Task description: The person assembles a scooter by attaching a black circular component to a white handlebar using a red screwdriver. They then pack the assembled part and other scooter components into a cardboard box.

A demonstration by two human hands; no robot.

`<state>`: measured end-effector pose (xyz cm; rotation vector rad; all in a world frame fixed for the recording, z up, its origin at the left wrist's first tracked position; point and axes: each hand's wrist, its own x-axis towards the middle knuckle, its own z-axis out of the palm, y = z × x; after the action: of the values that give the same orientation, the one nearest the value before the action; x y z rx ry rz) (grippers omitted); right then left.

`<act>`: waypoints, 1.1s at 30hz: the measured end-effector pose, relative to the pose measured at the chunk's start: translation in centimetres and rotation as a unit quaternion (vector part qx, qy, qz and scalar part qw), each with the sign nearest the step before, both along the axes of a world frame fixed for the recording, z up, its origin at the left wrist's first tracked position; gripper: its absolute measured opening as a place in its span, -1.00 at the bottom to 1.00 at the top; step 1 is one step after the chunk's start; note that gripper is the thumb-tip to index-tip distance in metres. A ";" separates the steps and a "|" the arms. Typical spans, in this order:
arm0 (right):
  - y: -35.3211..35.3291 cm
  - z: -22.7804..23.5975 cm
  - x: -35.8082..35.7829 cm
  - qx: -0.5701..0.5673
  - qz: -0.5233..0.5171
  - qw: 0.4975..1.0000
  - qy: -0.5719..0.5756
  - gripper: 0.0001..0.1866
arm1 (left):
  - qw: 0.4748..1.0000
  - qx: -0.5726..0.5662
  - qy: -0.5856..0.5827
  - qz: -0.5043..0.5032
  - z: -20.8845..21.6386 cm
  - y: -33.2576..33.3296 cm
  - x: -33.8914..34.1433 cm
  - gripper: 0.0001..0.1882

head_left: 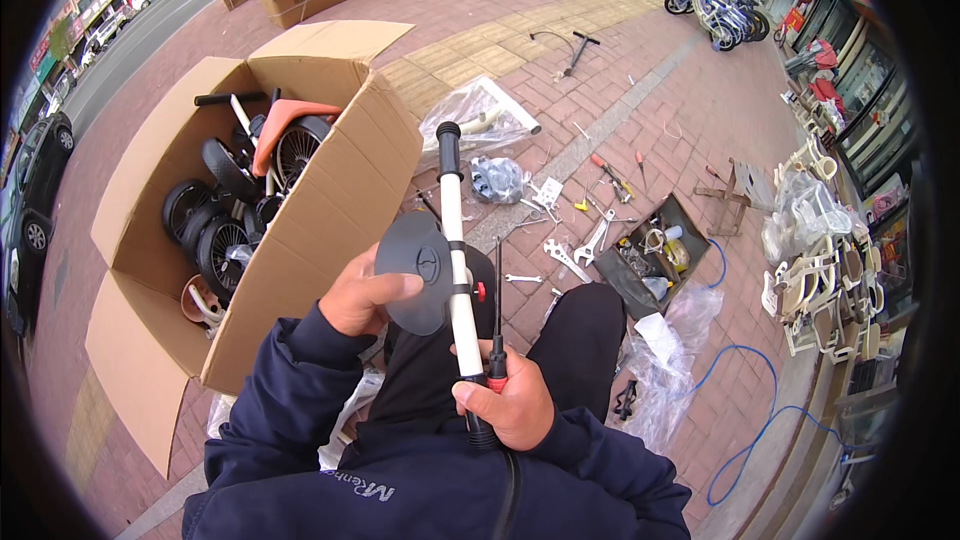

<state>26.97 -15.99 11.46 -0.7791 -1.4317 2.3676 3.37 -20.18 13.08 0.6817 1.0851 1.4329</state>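
Observation:
A white bar (453,208) with black ridged grips at both ends stands lengthwise in front of my lap. My left hand (350,297) is closed on a dark grey oval plate (412,265), thumb across its face; the plate sits against the left side of the bar. With my right hand (518,410) I grip the bar's lower part, together with a long-shafted screwdriver (498,315) whose shaft points away from me beside the bar. A small red knob (480,292) sticks out on the bar's right side. The fingers behind both things are partly hidden.
On my left an open cardboard box (345,170) holds wheels and an orange part. Wrenches (568,258), screwdrivers (607,170) and a toolbox (610,270) lie ahead right. A blue hose (770,380), plastic wrap (670,390) and white parts (825,280) are farther right.

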 end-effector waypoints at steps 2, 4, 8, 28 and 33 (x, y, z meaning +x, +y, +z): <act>-0.8 -0.6 0.1 0.006 0.000 1.000 -0.003 -0.53 | 0.999 0.033 -0.039 0.014 -0.1 -0.5 -0.4 -0.35; -1.5 -1.4 -0.1 0.063 0.019 0.998 -0.020 -0.53 | 0.997 0.052 -0.050 0.016 -0.6 -0.8 -0.9 -0.31; -2.0 -3.1 -0.6 0.113 0.080 0.990 0.002 -0.42 | 0.996 0.052 -0.048 0.048 -2.9 -1.1 -1.4 -0.08; 4.1 -5.2 -0.5 0.219 -0.110 0.969 -0.021 -0.65 | 0.999 0.002 -0.048 -0.006 -4.2 -1.6 -1.1 -0.01; 4.0 -5.2 -0.5 0.197 -0.091 0.975 -0.041 -0.65 | 0.999 -0.027 -0.005 -0.027 -2.3 -1.6 -1.3 -0.04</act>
<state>26.48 -11.99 6.29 -0.8596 -1.7089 1.8532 2.03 -21.80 10.75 0.6586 1.0862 1.3550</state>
